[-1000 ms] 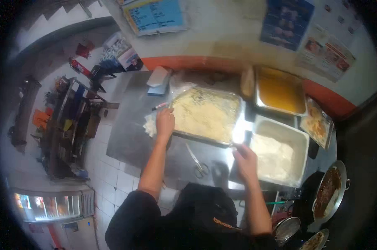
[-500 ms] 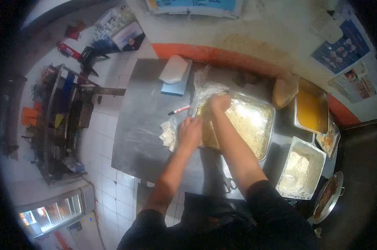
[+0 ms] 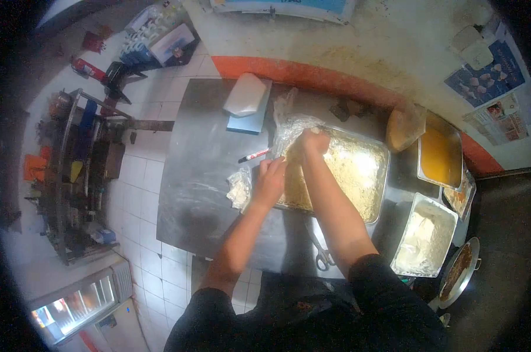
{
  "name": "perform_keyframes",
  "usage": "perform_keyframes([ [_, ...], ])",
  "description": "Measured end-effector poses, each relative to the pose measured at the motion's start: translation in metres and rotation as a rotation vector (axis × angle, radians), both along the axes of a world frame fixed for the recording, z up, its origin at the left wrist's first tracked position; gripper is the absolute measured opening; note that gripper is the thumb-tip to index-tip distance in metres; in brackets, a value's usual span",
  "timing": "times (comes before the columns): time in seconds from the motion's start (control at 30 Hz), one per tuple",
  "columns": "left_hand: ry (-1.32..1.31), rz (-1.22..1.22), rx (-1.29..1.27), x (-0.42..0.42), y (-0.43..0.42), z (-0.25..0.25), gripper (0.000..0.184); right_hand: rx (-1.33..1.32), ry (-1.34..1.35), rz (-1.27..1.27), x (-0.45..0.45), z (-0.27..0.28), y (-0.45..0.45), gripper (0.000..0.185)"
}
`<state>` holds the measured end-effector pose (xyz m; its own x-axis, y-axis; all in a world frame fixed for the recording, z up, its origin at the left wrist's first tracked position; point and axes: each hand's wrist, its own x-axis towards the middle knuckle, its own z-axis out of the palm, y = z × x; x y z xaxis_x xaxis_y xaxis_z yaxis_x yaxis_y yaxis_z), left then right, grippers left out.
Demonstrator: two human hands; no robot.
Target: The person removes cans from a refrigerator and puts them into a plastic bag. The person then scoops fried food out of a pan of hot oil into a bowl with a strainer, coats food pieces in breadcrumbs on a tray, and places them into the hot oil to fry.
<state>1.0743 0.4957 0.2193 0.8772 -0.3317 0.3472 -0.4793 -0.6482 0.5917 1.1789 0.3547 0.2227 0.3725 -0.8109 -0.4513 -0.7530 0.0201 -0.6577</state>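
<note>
A wide metal tray (image 3: 387, 176) filled with a pale yellow, crumbly food stands on the metal table. Crumpled clear plastic wrap (image 3: 289, 134) lies over its far left corner. My right hand (image 3: 316, 142) is closed above that corner, beside the wrap; what its fingers hold is hidden. At the tray's left rim is my left hand (image 3: 270, 180), its fingers curled, and their grip cannot be made out. Just left of it lie a small plastic bag with white contents (image 3: 239, 189) and a red and black marker (image 3: 254, 156).
On the right stand a container of white, creamy food (image 3: 421, 243), a tray of orange-yellow food (image 3: 440, 154) and a round pan (image 3: 458, 276). Scissors (image 3: 323, 258) lie near the table's front edge. A white package (image 3: 246, 97) sits at the back left.
My left hand has shifted slightly up along the tray's left rim. My right hand has moved a little right over the far corner. The head view has tilted slightly.
</note>
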Motion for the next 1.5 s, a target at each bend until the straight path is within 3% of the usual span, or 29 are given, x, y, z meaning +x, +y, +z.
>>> perform_keyframes([
  [0.23,-0.020,0.004,0.056,0.001,-0.001,0.005,0.034,-0.045,-0.072,0.093,-0.019,-0.001,-0.019,0.038],
  [0.3,-0.012,0.007,0.076,0.002,-0.003,0.012,0.033,0.012,-0.143,0.248,-0.031,-0.005,-0.030,0.034],
  [0.53,-0.061,0.019,0.072,0.013,-0.010,0.015,0.030,0.040,-0.393,0.212,-0.046,-0.004,-0.022,0.037],
  [0.6,-0.062,0.021,0.085,0.013,-0.010,0.013,0.030,-0.134,-0.095,0.292,-0.042,0.017,-0.016,0.041],
  [0.73,-0.056,0.028,0.105,0.014,-0.008,0.011,0.030,-0.201,-0.160,0.287,-0.017,-0.014,-0.022,0.044],
  [0.8,-0.062,0.028,0.103,0.015,-0.007,0.006,0.031,-0.114,-0.033,0.335,-0.011,-0.009,-0.024,0.041],
  [0.93,-0.027,0.036,0.072,0.016,-0.008,0.007,0.035,-0.172,-0.036,0.402,-0.022,0.007,-0.021,0.042],
  [1.0,-0.048,0.052,0.040,0.018,-0.011,0.010,0.037,-0.179,-0.275,0.492,-0.027,-0.009,-0.025,0.044],
  [1.13,-0.077,0.107,0.067,0.022,-0.015,0.024,0.039,-0.131,-0.252,0.558,-0.046,0.007,-0.025,0.040],
  [1.3,-0.140,0.165,0.018,0.032,-0.021,0.012,0.037,-0.434,-0.449,0.820,-0.071,0.009,-0.029,0.032],
  [1.5,-0.150,0.160,-0.016,0.032,-0.020,0.012,0.034,-0.434,-0.672,0.948,-0.095,0.015,-0.045,0.024],
])
